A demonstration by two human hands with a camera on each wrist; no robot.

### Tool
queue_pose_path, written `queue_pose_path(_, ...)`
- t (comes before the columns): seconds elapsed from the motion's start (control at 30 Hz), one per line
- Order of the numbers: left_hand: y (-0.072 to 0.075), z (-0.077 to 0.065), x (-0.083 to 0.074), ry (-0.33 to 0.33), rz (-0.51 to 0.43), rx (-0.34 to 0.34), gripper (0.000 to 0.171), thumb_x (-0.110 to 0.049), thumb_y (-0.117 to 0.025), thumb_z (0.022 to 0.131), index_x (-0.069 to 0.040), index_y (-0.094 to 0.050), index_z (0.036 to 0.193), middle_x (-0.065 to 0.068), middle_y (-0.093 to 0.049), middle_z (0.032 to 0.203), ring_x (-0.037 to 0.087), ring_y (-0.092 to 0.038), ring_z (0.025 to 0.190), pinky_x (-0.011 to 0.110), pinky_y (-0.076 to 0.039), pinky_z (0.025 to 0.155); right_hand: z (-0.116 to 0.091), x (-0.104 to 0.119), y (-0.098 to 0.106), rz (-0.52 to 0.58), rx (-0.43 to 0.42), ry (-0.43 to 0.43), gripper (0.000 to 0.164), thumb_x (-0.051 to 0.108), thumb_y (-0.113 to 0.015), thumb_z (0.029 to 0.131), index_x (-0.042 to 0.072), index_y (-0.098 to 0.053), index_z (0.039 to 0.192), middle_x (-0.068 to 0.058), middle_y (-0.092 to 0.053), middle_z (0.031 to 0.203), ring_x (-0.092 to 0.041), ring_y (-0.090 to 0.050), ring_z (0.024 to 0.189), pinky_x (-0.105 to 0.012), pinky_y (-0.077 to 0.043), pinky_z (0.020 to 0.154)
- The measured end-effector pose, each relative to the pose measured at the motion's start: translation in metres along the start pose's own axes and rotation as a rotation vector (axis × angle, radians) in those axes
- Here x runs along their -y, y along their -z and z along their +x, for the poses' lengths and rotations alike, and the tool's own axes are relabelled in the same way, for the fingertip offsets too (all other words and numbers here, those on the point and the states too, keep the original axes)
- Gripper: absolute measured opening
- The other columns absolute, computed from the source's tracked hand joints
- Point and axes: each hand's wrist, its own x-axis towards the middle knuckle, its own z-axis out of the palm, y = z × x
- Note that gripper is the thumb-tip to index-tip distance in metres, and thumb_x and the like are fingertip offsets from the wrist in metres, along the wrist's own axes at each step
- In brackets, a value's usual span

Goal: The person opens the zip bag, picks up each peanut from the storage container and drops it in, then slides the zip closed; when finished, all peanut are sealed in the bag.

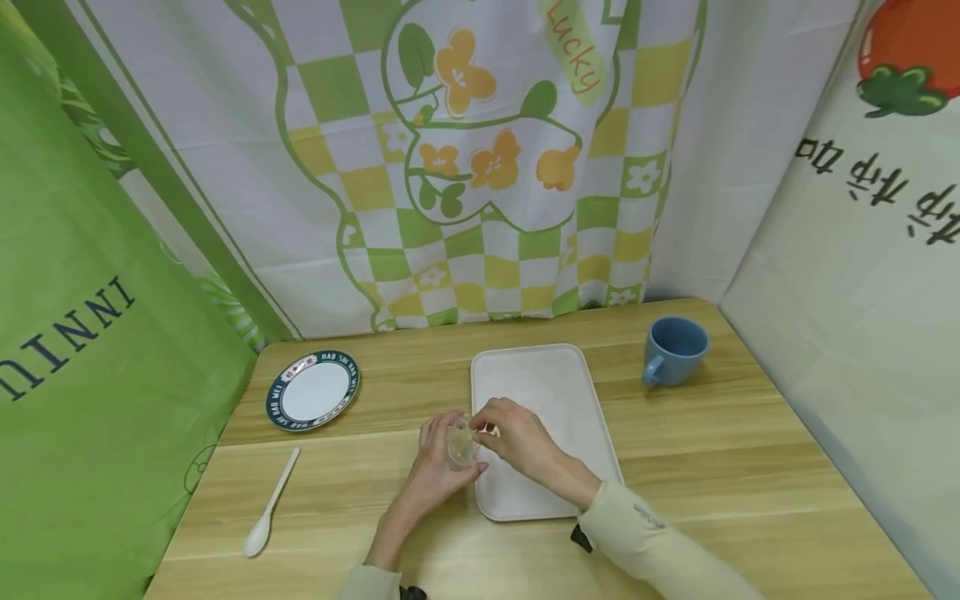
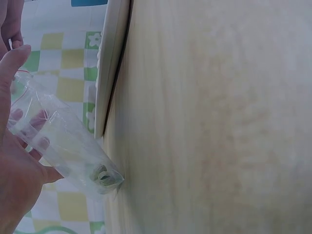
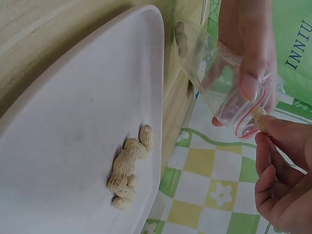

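Note:
My left hand point(image 1: 435, 468) holds a clear zip bag point(image 2: 63, 141) with a red line along its mouth, its fingers and thumb around the upper part. A peanut point(image 3: 181, 40) lies in the bag's bottom corner. At the mouth, my right hand point(image 3: 287, 170) pinches another peanut point(image 3: 258, 117) between thumb and fingertips; its tip is inside or just at the opening, I cannot tell which. Both hands are over the left side of a white tray point(image 1: 555, 383). Several peanuts point(image 3: 122, 170) lie in a cluster on that tray in the right wrist view.
A blue cup point(image 1: 675, 354) stands at the back right of the wooden table point(image 1: 720, 500). At the back left lies a plate point(image 1: 313, 390) with a dark patterned rim. A white spoon point(image 1: 272, 504) lies in front of it. Patterned cloths point(image 1: 480, 267) hang around the table.

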Motion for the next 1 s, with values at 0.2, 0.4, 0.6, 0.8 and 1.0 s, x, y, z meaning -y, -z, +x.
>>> queue_pose_path(0.2, -0.002, 0.001, -0.001, -0.022, 0.005, -0.001, 0.079, -0.026, -0.083, 0.072, -0.008, -0.040, 0.136, 0.009, -0.043, 0.131, 0.027, -0.035, 0.124, 0.050, -0.045, 0.094, -0.001, 0.001, -0.002, -0.023, 0.029, 0.006, 0.015, 0.006, -0.077, 0.079, 0.008, -0.072, 0.093, 0.001, -0.065, 0.086, -0.014, -0.061, 0.081, -0.023, -0.051, 0.068)
queue_pose_path(0.4, -0.003, 0.002, -0.002, -0.020, -0.001, 0.005, 0.079, -0.026, -0.083, 0.072, -0.006, -0.041, 0.136, 0.010, -0.042, 0.131, 0.027, -0.036, 0.124, 0.051, -0.045, 0.094, -0.002, 0.000, -0.003, -0.034, 0.044, 0.017, 0.015, 0.007, -0.076, 0.080, 0.008, -0.072, 0.095, 0.001, -0.066, 0.088, -0.012, -0.061, 0.080, -0.024, -0.052, 0.072)
queue_pose_path(0.6, -0.004, 0.002, -0.003, -0.021, 0.005, 0.006, 0.079, -0.027, -0.082, 0.072, -0.007, -0.040, 0.136, 0.011, -0.042, 0.130, 0.026, -0.036, 0.123, 0.051, -0.044, 0.095, -0.001, -0.010, 0.008, -0.038, -0.054, -0.024, 0.013, 0.010, -0.073, 0.084, 0.007, -0.072, 0.097, 0.002, -0.066, 0.086, -0.015, -0.062, 0.078, -0.024, -0.051, 0.065)
queue_pose_path(0.8, -0.004, 0.002, -0.003, -0.015, 0.012, -0.003, 0.081, -0.027, -0.083, 0.070, -0.007, -0.041, 0.136, 0.011, -0.043, 0.130, 0.027, -0.037, 0.124, 0.050, -0.042, 0.099, 0.000, -0.036, 0.023, -0.098, -0.077, -0.219, 0.011, 0.010, -0.073, 0.085, 0.007, -0.072, 0.095, 0.002, -0.065, 0.081, -0.017, -0.061, 0.075, -0.027, -0.049, 0.062)
queue_pose_path(1.0, -0.003, 0.001, -0.005, 0.005, 0.001, -0.006, 0.082, -0.026, -0.084, 0.068, -0.011, -0.041, 0.137, 0.012, -0.043, 0.130, 0.027, -0.038, 0.123, 0.051, -0.042, 0.099, -0.007, -0.060, 0.019, -0.105, 0.046, -0.332, 0.012, 0.001, -0.072, 0.081, 0.004, -0.072, 0.092, -0.001, -0.064, 0.076, -0.015, -0.059, 0.070, -0.030, -0.049, 0.059)
